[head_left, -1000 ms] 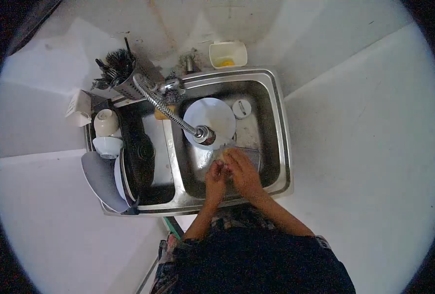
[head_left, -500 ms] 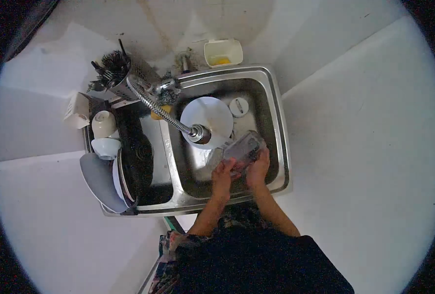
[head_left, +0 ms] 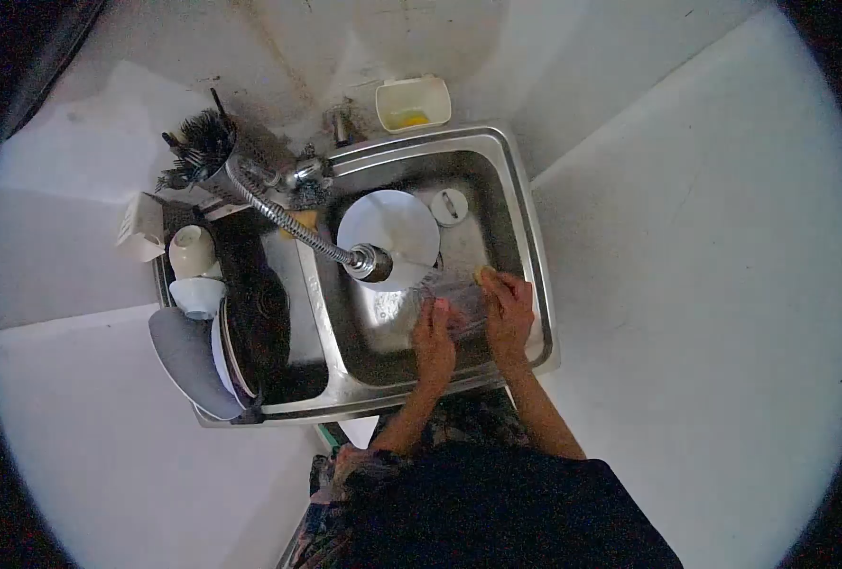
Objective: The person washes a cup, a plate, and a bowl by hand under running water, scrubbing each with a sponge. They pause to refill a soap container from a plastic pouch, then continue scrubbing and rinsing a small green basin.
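Note:
Over the right basin of the steel sink (head_left: 544, 332), a clear container (head_left: 463, 305) is between my two hands. My left hand (head_left: 434, 343) has its fingers closed on the container's left side. My right hand (head_left: 509, 318) is closed at its right end, with something small and yellowish (head_left: 482, 276) at the fingertips, probably a sponge. Just beyond lies a white plate (head_left: 392, 223) in the basin, partly under the spray head (head_left: 371, 264) of the flexible faucet. A round white lid (head_left: 449, 207) lies to the plate's right.
A dish rack at the left holds a cream cup (head_left: 192, 250), a white bowl (head_left: 197, 296) and a grey plate (head_left: 191, 362). Cutlery (head_left: 203, 142) stands in a metal holder behind. A cream tub (head_left: 413, 104) sits behind the sink, and a yellow item (head_left: 299, 225) lies on the divider.
The container has turned and now lies flatter between my hands. My right hand has shifted right, and the yellowish thing now shows at its fingertips. The whole view has moved slightly.

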A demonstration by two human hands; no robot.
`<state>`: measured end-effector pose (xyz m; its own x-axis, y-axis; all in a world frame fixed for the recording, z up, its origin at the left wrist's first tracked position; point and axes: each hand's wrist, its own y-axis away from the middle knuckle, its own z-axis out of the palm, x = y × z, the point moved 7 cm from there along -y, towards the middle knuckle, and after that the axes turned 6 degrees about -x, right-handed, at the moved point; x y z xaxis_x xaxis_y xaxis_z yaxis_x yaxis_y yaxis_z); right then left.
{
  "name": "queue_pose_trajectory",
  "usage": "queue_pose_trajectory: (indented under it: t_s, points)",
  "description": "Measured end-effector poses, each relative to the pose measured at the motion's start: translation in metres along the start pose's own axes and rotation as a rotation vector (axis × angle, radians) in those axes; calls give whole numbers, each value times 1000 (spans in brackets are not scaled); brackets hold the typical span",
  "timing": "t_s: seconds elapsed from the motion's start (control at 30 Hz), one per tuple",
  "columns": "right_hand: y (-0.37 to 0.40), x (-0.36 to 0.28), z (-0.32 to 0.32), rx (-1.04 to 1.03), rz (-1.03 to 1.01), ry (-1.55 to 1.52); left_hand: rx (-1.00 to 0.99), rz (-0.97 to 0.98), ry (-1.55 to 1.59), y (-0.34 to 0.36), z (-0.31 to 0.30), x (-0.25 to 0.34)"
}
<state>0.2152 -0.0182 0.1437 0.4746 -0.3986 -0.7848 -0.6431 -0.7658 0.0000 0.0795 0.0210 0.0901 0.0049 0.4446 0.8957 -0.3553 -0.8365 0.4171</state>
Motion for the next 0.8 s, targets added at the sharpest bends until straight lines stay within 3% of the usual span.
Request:
queue_pose_trajectory:
  t_s: [0.03,0.1,0.33,0.4,0.43,0.5,0.53,0.6,0.63,0.7,0.73,0.8]
  points:
    - [2,1,4,2,2,2,-3,-1,0,-1,5,0]
    - [23,-26,20,-48,-437,76,101,86,44,3,5,3]
    - [11,-2,19,-77,-289,236,55,48,-236,0,0,1]
    - [35,-33,27,-54,-493,152,183,161,8,-5,-12,-13]
    - [27,-32,23,-57,-495,147,188,162,5,-4,-15,-8]
    - [-5,-18,15,-108,-414,288,128,-163,215,-2,-17,-18]
    - [-14,-7,15,-110,-411,289,129,-167,214,-3,-19,-20]
    - [-31,63,35,-246,191,-283,98,-163,238,-5,-18,-24]
    - [-30,72,42,-245,187,-281,97,-160,241,-5,-16,-22]
    - [-20,95,53,-128,362,-544,67,-104,10,-6,-13,-16]
    - [-11,89,54,-135,368,-541,73,-111,11,-10,-15,-24]
    - [11,47,23,178,117,-276,198,-184,364,-19,-33,-53]
